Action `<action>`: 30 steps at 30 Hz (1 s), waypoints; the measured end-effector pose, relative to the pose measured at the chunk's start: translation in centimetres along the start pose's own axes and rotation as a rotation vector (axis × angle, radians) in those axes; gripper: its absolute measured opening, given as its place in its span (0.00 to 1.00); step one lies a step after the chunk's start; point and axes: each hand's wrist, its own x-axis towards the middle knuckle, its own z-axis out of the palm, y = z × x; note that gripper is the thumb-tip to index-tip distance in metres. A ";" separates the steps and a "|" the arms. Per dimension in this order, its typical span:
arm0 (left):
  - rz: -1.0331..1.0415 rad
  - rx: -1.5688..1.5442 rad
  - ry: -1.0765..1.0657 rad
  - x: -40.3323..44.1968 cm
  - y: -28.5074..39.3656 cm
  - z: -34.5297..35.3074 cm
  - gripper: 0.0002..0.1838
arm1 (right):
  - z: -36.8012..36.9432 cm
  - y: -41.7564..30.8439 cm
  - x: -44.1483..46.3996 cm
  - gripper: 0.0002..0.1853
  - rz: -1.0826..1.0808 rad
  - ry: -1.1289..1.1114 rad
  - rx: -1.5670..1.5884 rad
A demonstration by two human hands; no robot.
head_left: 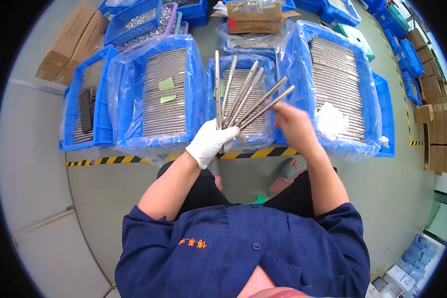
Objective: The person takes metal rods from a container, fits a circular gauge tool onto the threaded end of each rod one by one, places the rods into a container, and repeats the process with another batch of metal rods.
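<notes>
Fanned out like spokes, several metal rods (243, 94) rise from my left hand (211, 141), which wears a white glove and is closed around their lower ends. My right hand (293, 124) is bare and blurred, just right of the rods; whether it touches one is unclear. Behind the rods stands a blue crate (211, 107) with more rods lying in rows. A crumpled white cloth (332, 121) lies on the rods in the plastic-lined blue crate (375, 99) to the right.
Left of centre, another lined blue crate (196, 74) holds rods and green paper pieces (167, 84). A dark object (86, 110) lies in the far-left crate. Cardboard boxes (69, 42) stand back left. Baskets of small metal parts (143, 19) sit behind. Striped tape (260, 153) crosses the floor.
</notes>
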 end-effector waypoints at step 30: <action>-0.041 -0.026 -0.007 -0.6 0.0 0.0 0.09 | -1.6 -0.9 -0.6 0.18 -0.203 0.311 0.576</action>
